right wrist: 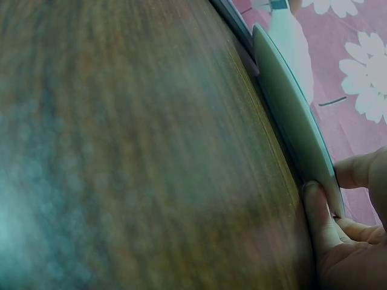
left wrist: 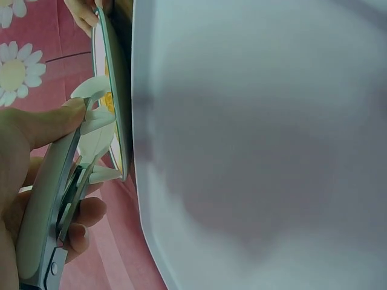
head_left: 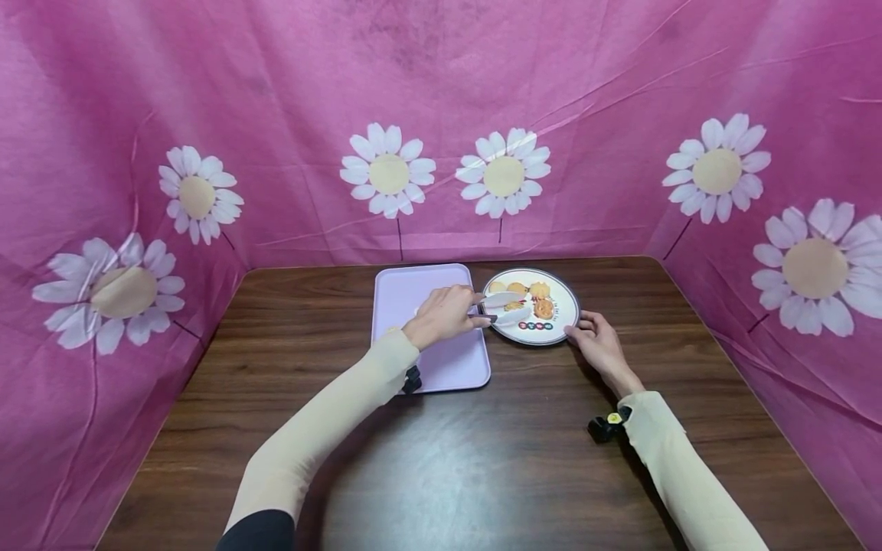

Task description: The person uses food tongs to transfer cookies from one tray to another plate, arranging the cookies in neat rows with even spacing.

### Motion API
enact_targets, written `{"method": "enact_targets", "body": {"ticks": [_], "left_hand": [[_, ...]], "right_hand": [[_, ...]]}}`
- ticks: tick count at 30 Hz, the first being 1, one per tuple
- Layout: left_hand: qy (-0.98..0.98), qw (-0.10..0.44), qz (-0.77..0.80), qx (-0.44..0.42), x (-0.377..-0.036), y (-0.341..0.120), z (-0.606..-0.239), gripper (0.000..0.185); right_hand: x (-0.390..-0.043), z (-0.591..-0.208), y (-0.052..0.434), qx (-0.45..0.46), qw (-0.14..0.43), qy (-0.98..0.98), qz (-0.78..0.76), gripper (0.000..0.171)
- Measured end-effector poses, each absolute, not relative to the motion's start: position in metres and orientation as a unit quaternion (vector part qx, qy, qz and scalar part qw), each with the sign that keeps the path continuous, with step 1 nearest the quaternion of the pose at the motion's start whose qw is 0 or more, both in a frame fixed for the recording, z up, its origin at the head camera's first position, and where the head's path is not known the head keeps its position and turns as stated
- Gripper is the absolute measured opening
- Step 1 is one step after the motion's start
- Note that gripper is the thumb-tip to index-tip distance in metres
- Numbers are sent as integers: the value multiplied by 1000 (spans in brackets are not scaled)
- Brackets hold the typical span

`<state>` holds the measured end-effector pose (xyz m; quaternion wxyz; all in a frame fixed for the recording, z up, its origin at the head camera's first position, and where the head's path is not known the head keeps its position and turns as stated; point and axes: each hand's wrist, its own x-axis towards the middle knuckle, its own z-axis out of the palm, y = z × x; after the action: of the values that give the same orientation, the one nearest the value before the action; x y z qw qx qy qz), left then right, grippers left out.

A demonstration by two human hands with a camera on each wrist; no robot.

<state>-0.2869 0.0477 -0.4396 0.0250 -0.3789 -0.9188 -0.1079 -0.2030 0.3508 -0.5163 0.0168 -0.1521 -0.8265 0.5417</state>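
My left hand (head_left: 444, 312) grips a pair of tongs (left wrist: 45, 205) with white tips and grey-edged handles. Its thumb lies along one arm, the fingers round the other. The tong tips are spread over a round white plate (head_left: 566, 302) with a dark rim, close to a yellow-orange piece on it. Several golden, cookie-like shapes (head_left: 540, 290) and a row of small red and dark round marks show on the plate. At the plate's right edge my right hand (head_left: 601, 346) pinches the rim, thumb on the near side. The right wrist view shows the plate (right wrist: 296, 121) edge-on.
A lilac rectangular tray (head_left: 455, 363) lies left of the plate, beneath my left hand and forearm. A bit of yellow (head_left: 393, 329) shows on it beside the wrist. The brown wooden table (head_left: 524, 459) ends at a pink flowered cloth (head_left: 441, 69) on three sides.
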Motion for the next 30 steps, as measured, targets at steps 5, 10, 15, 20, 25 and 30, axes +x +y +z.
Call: {"method": "enact_targets", "body": {"ticks": [5,10,15,20,25,30], "left_hand": [[-918,25,-99,-382,-286,52,-439,35],[-918,27,-92,-384,-287,58,-438,35],[-921,26,-78,-381,-288,63,-438,36],[-922,21,-82,-379,-290,67,-439,34],[-922,26,-78,-378,-292,70,-440,36],[-922,28,-78,-378,-293,73,-440,37]], "right_hand": [[-203,-517,350,-151,15,-825,544,66],[-202,-517,350,-144,26,-822,551,64],[-202,-517,350,-146,25,-822,550,64],[-202,-518,350,-147,26,-819,554,64],[-202,-518,350,-145,27,-818,557,64],[-203,-518,350,-145,27,-815,560,65]]}}
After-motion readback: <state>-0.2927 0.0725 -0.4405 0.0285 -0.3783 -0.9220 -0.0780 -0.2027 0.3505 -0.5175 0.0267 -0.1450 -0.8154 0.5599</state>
